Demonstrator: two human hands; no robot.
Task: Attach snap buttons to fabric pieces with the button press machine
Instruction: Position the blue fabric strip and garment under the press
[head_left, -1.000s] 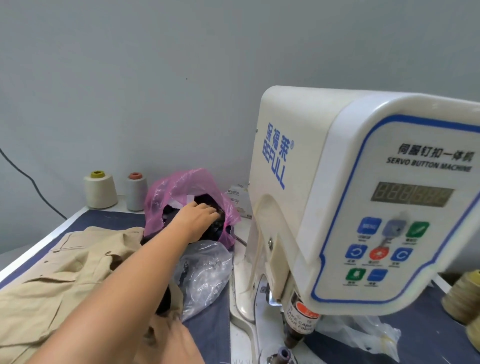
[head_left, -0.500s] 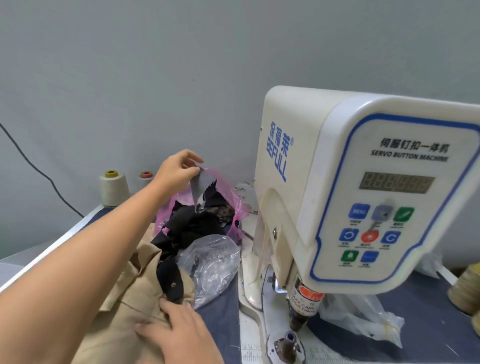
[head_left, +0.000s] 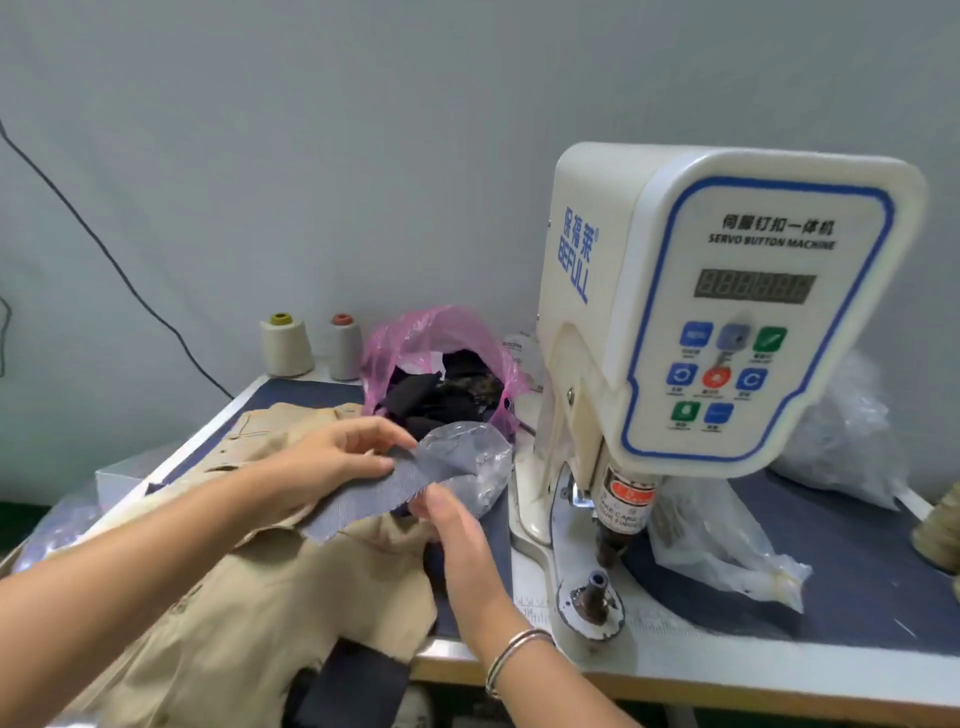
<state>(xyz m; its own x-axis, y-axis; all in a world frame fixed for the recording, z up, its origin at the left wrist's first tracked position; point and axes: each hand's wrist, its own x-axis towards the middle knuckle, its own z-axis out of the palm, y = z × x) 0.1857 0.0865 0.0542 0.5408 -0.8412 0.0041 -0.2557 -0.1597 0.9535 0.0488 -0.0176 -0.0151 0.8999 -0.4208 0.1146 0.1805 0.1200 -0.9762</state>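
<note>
A grey-blue fabric piece (head_left: 374, 493) is stretched between both hands above a tan garment (head_left: 249, 597). My left hand (head_left: 332, 462) pinches its far edge with thumb and fingers. My right hand (head_left: 457, 540) grips its near right edge. The white servo button machine (head_left: 727, 291) stands to the right, its punch (head_left: 615, 540) raised over the lower die (head_left: 592, 597). A pink bag (head_left: 441, 332) holding dark fabric scraps sits behind the hands. A clear bag of buttons (head_left: 478, 457) lies just beyond the fabric piece.
Two thread cones (head_left: 285, 343) stand at the table's back left by the wall. Clear plastic bags (head_left: 727, 551) lie right of the machine base. A tan thread cone (head_left: 940, 530) sits at the right edge. A black cable (head_left: 104, 254) runs down the wall.
My left hand lifted the grey fabric piece out of the pink bag and brought it down toward me. My right hand left the tan garment and took hold of the piece.
</note>
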